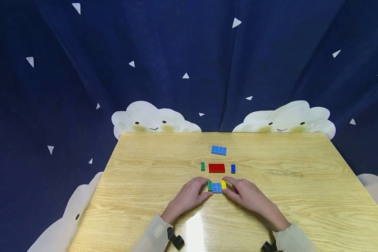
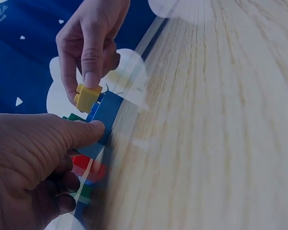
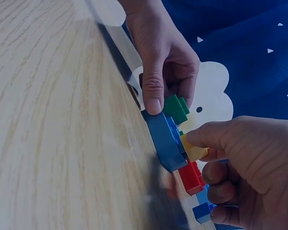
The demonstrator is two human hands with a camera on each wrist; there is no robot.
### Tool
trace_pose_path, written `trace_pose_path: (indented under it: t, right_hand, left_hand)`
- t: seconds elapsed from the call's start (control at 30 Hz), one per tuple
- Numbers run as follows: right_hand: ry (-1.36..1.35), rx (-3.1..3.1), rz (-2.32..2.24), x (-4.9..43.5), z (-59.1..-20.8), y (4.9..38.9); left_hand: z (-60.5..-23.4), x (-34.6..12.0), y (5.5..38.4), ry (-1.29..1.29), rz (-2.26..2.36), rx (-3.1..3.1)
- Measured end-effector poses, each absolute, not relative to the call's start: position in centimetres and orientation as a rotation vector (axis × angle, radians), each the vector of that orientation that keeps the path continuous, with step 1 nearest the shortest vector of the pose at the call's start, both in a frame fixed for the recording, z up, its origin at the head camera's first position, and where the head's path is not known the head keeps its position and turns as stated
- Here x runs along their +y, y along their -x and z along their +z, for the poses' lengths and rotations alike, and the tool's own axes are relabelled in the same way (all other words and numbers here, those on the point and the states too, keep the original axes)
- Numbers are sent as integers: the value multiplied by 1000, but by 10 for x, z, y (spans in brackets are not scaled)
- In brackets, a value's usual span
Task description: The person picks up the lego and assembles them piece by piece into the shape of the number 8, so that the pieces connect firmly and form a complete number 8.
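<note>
My left hand [image 1: 192, 193] pinches the left end of a light-blue rectangular plastic brick [image 1: 216, 188] on the wood-grain desk [image 1: 138, 168]; a green two-stud plastic brick [image 1: 209, 185] stands upon that end. My right hand [image 1: 247, 194] grasps a yellow two-stud plastic brick [image 1: 223, 184] at its right end; full seating cannot be told. Beyond it lie a red rectangular plastic brick [image 1: 216, 168], centrally; a narrow green plastic brick [image 1: 203, 166], leftward; a small dark-blue plastic brick [image 1: 233, 169], rightward; and, farthest, a blue eight-stud plastic brick [image 1: 218, 150].

Three blue bricks [image 1: 218, 151], two green [image 1: 203, 166], one red [image 1: 216, 168], one yellow [image 1: 223, 184]
</note>
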State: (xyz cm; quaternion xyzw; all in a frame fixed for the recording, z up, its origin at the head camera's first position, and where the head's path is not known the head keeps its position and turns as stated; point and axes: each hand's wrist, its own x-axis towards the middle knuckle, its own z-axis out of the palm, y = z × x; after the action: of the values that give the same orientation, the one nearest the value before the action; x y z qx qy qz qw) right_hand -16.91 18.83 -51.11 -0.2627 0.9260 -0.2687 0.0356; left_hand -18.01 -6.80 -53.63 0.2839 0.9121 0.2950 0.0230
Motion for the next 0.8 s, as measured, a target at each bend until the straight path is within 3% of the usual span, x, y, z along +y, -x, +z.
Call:
trace_pose_path:
  t: [0.8]
  right_hand:
    - [891, 2991, -653, 186, -515, 167]
  left_hand:
    - [-538, -68, 179, -882, 903, 2831]
